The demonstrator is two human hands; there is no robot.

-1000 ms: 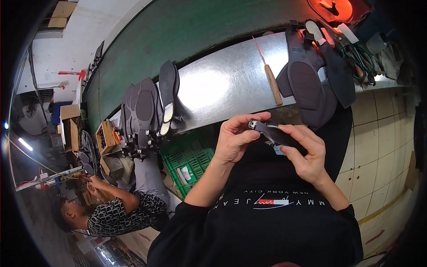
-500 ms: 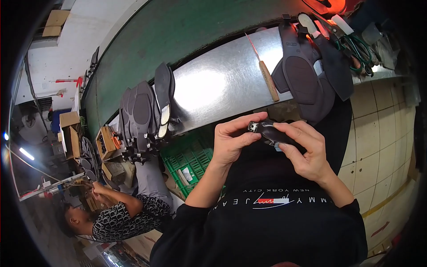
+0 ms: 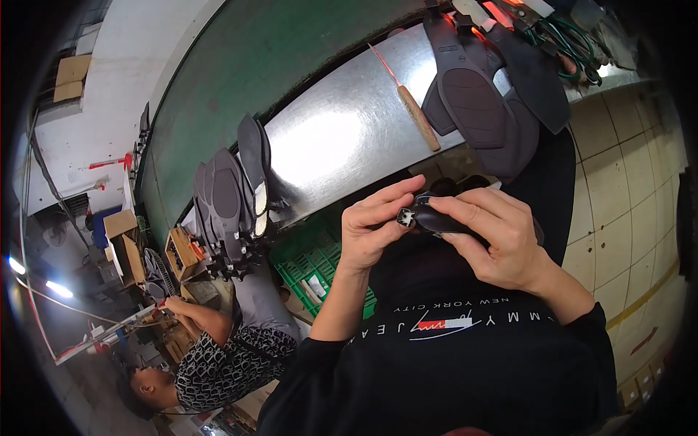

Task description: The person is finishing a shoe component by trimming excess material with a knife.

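Note:
In front of my chest, both hands hold a dark, curved piece with a small square metal end point(image 3: 430, 220); its exact kind I cannot make out. My left hand point(image 3: 368, 227) pinches the metal end between thumb and straightened fingers. Closed over the dark body from the other side is my right hand point(image 3: 496, 231), thumb below and fingers on top, hiding much of it. Beyond my hands, a thin reddish tool with a wooden handle point(image 3: 419, 120) lies on the shiny metal worktop point(image 3: 320, 149).
Dark padded, sole-shaped pieces point(image 3: 476, 105) overlap at the right. More padded pieces point(image 3: 218, 196) hang over the worktop's left edge. Green-handled tools point(image 3: 571, 47) lie at the far right. Below the worktop stands a green crate point(image 3: 291, 254). A person in a patterned shirt point(image 3: 225, 363) works at the left.
The dark piece has turned in my hands, and its metal end now points more toward me. My right fingers have slid over it, nearer my left hand. The view has shifted slightly.

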